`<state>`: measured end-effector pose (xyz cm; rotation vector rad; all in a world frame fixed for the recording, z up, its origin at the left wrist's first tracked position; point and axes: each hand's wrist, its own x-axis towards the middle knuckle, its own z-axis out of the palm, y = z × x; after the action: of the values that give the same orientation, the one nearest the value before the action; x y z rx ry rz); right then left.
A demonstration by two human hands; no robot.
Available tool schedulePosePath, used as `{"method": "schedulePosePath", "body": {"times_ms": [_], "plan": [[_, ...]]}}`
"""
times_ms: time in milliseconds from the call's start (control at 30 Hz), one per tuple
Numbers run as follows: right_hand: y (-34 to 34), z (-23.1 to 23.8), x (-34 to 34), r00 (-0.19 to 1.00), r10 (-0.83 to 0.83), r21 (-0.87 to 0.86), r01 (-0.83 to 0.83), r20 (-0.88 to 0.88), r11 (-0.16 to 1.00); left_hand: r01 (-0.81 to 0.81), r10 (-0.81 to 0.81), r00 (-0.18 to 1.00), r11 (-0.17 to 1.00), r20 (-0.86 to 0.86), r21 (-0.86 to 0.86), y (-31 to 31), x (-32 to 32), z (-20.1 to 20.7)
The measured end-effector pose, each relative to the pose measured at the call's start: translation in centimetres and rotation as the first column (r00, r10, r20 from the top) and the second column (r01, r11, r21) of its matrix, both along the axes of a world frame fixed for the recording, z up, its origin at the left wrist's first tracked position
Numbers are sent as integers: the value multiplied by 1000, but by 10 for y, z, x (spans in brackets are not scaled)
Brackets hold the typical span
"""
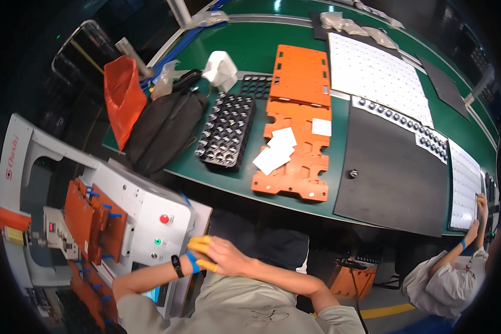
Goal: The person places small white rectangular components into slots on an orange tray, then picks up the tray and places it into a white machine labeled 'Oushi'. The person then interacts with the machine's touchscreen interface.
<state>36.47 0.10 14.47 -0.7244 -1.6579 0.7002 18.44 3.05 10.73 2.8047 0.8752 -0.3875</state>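
Note:
Both hands are together in front of my body, beside the white machine [145, 200]. My right hand [228, 257] is closed over my left hand [199, 258], with yellow finger covers on some fingertips. The left hand's fingers are mostly hidden beneath it. A blue band and a black wristwatch [177, 266] circle my left wrist. No tool or part shows in either hand. On the machine's panel nearby are a red push button [164, 219] and a lit green button [157, 241]. Orange fixture plates [83, 214] stand inside the machine.
The green table [206, 177] carries a black tray of shiny round parts [227, 131], an orange plate [300, 75], white papers [275, 150], a black mat [395, 167] and a white sheet [373, 72]. At right, a co-worker's hands [477, 214] touch a white panel [463, 183].

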Motion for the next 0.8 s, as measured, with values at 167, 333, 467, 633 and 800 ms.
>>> {"method": "schedulePosePath", "body": {"times_ms": [167, 333, 467, 633, 800], "plan": [[-3, -2, 20, 927, -308, 86, 332, -213, 939, 322, -203, 889, 915, -411, 244, 28, 47, 12], [-5, 9, 39, 872, -443, 23, 457, -206, 889, 421, -188, 854, 796, -484, 434, 50, 86, 42], [-9, 4, 34, 882, -442, 21, 451, -165, 892, 401, -197, 886, 779, -420, 482, 50, 89, 39], [-10, 4, 30, 885, -445, 43, 454, -137, 890, 347, -182, 923, 775, -339, 529, 53, 87, 34], [-6, 17, 40, 872, -477, 138, 489, -115, 861, 143, -100, 968, 974, -232, 177, 54, 54, 10]]}}
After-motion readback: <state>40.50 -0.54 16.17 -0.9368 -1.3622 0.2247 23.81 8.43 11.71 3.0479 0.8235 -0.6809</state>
